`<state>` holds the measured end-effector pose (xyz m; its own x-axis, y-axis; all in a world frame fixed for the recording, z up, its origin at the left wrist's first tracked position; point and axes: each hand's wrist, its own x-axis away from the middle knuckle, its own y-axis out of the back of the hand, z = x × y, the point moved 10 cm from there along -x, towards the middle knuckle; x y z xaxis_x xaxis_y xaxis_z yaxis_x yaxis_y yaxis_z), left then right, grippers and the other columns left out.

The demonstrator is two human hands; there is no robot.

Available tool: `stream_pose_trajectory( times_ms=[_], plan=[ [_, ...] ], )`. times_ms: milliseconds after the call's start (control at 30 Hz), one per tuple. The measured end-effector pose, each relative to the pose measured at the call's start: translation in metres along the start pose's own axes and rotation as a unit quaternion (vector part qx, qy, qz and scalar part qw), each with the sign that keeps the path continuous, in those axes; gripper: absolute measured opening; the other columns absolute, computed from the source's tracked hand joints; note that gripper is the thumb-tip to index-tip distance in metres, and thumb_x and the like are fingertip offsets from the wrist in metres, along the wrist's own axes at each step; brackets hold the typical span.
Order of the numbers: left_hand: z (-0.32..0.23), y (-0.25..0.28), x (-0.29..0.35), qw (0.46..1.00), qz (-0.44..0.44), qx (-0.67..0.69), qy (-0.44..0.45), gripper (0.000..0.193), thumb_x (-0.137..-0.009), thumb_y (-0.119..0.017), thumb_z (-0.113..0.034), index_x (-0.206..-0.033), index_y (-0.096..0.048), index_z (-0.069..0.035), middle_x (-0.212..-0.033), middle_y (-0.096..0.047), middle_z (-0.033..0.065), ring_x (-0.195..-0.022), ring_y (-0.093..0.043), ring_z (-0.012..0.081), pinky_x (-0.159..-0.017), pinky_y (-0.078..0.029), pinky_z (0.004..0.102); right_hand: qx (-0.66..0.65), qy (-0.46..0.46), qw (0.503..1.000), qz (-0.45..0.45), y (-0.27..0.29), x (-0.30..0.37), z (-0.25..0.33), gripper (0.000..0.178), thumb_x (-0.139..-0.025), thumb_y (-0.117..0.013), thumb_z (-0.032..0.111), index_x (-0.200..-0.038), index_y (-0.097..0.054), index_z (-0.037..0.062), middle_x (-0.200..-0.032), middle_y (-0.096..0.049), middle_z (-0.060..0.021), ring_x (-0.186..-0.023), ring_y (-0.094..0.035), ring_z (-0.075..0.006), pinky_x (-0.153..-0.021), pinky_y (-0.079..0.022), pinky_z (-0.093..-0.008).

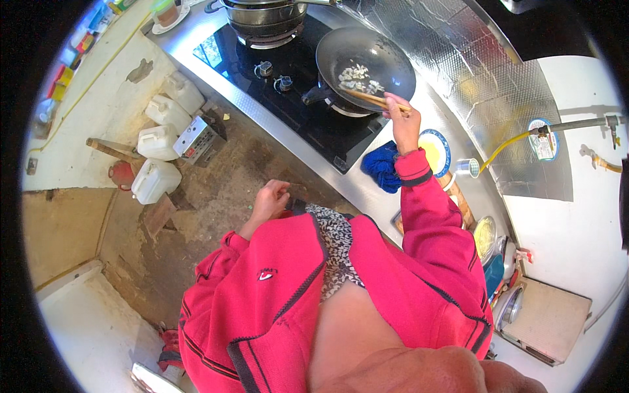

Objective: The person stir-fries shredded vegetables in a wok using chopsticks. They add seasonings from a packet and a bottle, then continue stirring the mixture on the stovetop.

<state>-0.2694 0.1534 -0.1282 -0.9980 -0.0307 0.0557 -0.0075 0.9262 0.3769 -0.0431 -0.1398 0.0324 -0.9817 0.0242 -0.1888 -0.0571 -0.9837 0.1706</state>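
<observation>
Right hand [403, 123] grasps chopsticks [375, 99], tips by pale food pieces [357, 77] in wok [392, 60], right side of cooktop [298, 114]. Left hand [267, 202] half-curled, contents can't tell. Likely stirring step; next move calls for turning pieces evenly.

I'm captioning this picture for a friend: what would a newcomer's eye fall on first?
Probably the bright pink-red jacket, filling the lower middle. Next comes the dark wok near the top, right of centre, where the right hand holds wooden chopsticks near pale food pieces.
</observation>
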Motion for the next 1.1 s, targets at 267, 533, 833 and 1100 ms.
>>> stream_pose_trajectory(
  times_ms=[267, 533, 833, 1100],
  plan=[
    [-0.006, 0.004, 0.001, 1.000, 0.006, -0.008, 0.002, 0.025, -0.080, -0.066, -0.004, -0.104, -0.066, 0.000, -0.095, -0.064, 0.0155, -0.084, -0.068, 0.0265, -0.072, -0.054, 0.0350, 0.028, 0.019, 0.993, -0.110, 0.040, -0.061, -0.032, 0.027, -0.093, -0.066, 0.022, -0.110, -0.071, 0.0020, -0.092, -0.070, -0.0051, -0.076, -0.065, -0.0130, -0.067, -0.053, -0.0242],
    [0.001, 0.005, 0.006, 1.000, -0.012, 0.011, 0.005, 0.024, -0.080, -0.066, -0.003, -0.104, -0.066, 0.000, -0.096, -0.064, 0.0149, -0.083, -0.068, 0.0265, -0.071, -0.054, 0.0354, 0.155, 0.067, 0.986, 0.003, -0.003, -0.042, -0.007, 0.026, -0.090, -0.069, 0.023, -0.106, -0.072, 0.0023, -0.088, -0.073, -0.0133, -0.077, -0.067, -0.0141, -0.072, -0.052, -0.0293],
    [-0.008, 0.002, 0.004, 1.000, -0.006, -0.009, -0.006, 0.023, -0.080, -0.066, -0.003, -0.103, -0.066, 0.000, -0.095, -0.064, 0.0144, -0.083, -0.068, 0.0257, -0.071, -0.055, 0.0348, 0.000, -0.025, 0.998, -0.066, 0.050, -0.043, -0.028, 0.024, -0.093, -0.063, 0.014, -0.109, -0.069, -0.0031, -0.093, -0.069, -0.0113, -0.074, -0.065, -0.0133, -0.065, -0.057, -0.0256],
    [-0.001, -0.004, 0.006, 1.000, -0.001, -0.015, 0.006, 0.024, -0.080, -0.067, -0.002, -0.103, -0.066, 0.001, -0.097, -0.063, 0.0141, -0.084, -0.068, 0.0252, -0.071, -0.055, 0.0337, 0.021, -0.068, 0.990, -0.119, 0.093, -0.053, -0.020, 0.024, -0.093, -0.063, 0.012, -0.107, -0.068, -0.0069, -0.092, -0.069, -0.0141, -0.076, -0.068, -0.0182, -0.062, -0.058, -0.0279]
  ],
)
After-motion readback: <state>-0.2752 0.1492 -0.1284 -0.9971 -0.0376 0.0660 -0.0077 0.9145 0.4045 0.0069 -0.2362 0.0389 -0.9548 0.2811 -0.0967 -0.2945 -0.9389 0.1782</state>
